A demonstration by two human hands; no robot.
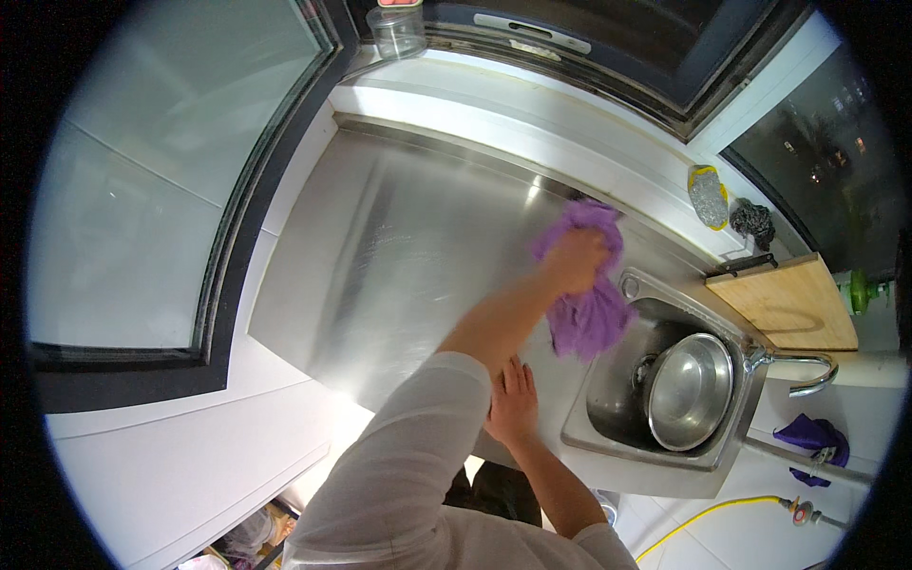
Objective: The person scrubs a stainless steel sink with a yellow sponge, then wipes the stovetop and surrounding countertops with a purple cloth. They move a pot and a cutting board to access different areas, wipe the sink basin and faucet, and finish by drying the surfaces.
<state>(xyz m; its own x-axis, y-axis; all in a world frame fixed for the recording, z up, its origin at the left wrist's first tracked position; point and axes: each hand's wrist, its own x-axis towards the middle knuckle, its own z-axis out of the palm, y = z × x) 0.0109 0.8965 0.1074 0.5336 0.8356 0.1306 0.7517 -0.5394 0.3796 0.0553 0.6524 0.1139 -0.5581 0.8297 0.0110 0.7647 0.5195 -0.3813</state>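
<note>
My left hand is closed on a purple cloth, pressing it against the stainless steel counter near the back edge, just left of the sink. Motion blurs the hand and the bunched top of the cloth, while its loose end hangs toward the sink's rim. My right hand lies on the front edge of the counter, fingers stretched out and holding nothing. Part of it sits beneath my left arm. Faint wet streaks show on the steel.
A metal bowl stands tilted in the sink, beside a curved faucet. A wooden cutting board leans behind it. Scouring pads and a clear plastic jar are on the ledge. An open window pane borders the left.
</note>
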